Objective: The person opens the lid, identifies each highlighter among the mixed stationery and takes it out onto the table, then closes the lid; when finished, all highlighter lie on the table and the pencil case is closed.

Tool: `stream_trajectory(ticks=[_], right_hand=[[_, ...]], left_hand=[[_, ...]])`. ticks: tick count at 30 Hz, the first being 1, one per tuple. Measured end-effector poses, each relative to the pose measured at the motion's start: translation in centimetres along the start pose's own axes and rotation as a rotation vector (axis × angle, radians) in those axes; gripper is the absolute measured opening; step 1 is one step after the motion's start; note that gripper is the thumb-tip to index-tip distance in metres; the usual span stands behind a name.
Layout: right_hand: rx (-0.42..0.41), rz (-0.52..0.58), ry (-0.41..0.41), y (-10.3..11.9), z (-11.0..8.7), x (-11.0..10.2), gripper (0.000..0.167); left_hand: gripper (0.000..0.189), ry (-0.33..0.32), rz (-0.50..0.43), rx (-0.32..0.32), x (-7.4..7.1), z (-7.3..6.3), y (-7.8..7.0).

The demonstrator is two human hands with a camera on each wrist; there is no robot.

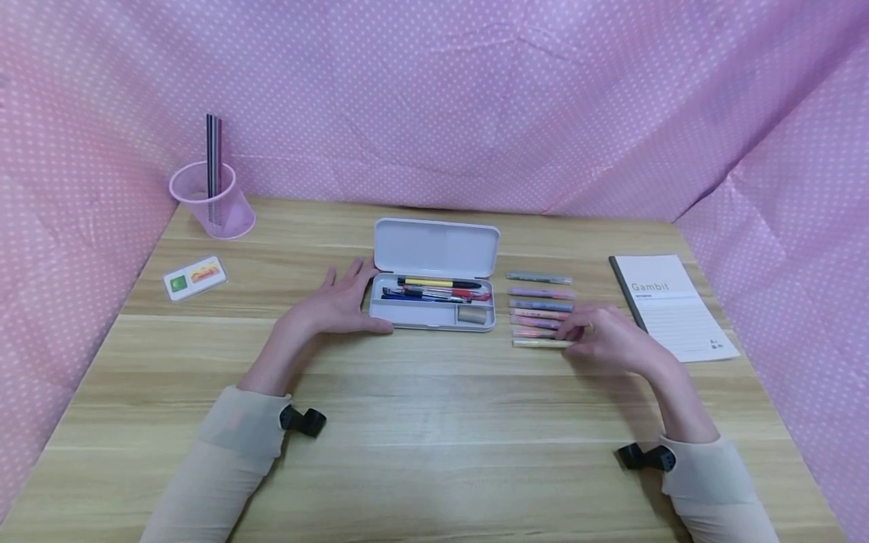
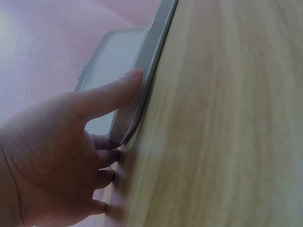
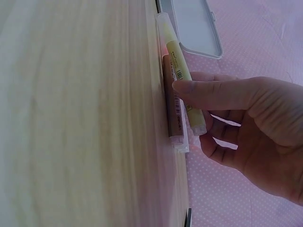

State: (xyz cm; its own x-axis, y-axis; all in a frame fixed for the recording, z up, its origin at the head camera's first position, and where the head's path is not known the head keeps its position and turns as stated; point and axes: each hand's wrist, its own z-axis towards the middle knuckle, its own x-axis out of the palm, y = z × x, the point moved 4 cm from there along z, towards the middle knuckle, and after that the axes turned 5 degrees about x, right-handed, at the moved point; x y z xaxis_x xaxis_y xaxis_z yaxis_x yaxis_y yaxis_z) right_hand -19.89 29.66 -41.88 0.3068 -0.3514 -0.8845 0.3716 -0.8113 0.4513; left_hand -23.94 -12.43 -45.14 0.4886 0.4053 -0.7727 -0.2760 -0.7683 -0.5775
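An open white pencil case (image 1: 434, 249) lies mid-table with its lid raised. Several pens (image 1: 434, 291) lie in its long compartment, and a grey block (image 1: 471, 314) sits in the small front one. My left hand (image 1: 339, 302) holds the case's left end, thumb on the front wall in the left wrist view and fingers around the corner. My right hand (image 1: 607, 337) pinches a yellow marker (image 3: 179, 64) between thumb and fingers. In the right wrist view this marker tilts above a brown-barrelled marker (image 3: 171, 101). Several other capped markers (image 1: 541, 292) lie in a column right of the case.
A pink cup (image 1: 237, 215) with dark striped sticks (image 1: 214, 154) stands at the back left. Before it lies a white card-like piece (image 1: 195, 279) with green and orange pictures. A notebook (image 1: 672, 302) lies at the right. Pink dotted cloth (image 1: 434, 113) hangs behind the wooden table (image 1: 434, 437).
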Motion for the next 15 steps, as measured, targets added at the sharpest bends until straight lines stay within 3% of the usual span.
stream_trajectory(ticks=[15], right_hand=[[0.002, -0.061, -0.011, -0.01, 0.24, 0.25, 0.026]], left_hand=[[0.118, 0.002, 0.004, 0.001, -0.07, 0.02, -0.06]])
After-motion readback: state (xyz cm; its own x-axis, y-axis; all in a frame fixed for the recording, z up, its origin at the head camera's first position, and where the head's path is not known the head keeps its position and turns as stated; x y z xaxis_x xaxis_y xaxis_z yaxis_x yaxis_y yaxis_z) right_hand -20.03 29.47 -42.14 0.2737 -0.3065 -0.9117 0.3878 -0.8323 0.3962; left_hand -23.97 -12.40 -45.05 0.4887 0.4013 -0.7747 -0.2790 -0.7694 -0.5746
